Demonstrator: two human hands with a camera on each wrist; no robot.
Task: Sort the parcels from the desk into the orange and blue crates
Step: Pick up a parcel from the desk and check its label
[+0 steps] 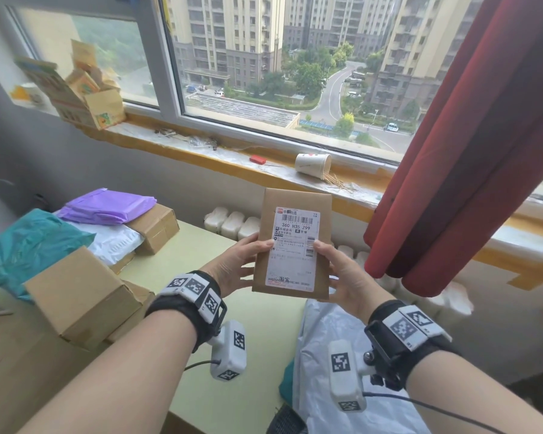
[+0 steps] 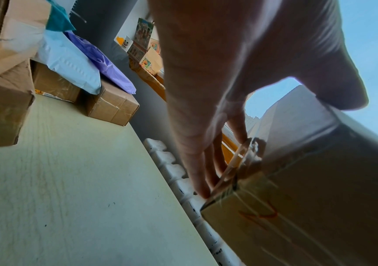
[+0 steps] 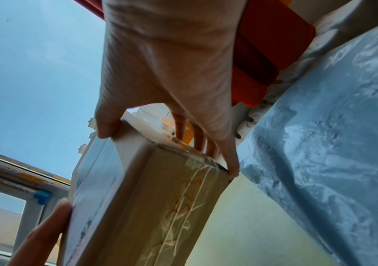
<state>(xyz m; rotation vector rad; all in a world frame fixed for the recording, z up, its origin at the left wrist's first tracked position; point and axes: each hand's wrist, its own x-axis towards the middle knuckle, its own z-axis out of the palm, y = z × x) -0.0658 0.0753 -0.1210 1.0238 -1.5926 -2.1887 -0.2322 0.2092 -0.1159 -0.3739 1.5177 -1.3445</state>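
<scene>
At 9 o'clock on the desk [image 1: 182, 261], unsorted parcels lie heaped: a teal bag [image 1: 29, 245], cardboard boxes [image 1: 85, 292] and a purple mailer [image 1: 107, 205]. The left hand [image 1: 232, 264] grips the left edge of the labelled box [image 1: 292, 245], thumb on the label, fingers [image 2: 197, 172] behind. The box is held upright at centre above the desk, long axis running 12 to 6 o'clock, label facing the head camera. The right hand [image 1: 345, 277] pinches its right edge the same way. A white plastic bag [image 1: 342, 355] lies at 5 o'clock. Both hands sit equally near; neither of the 2 crates is in view, so I cannot tell which way it must travel.
</scene>
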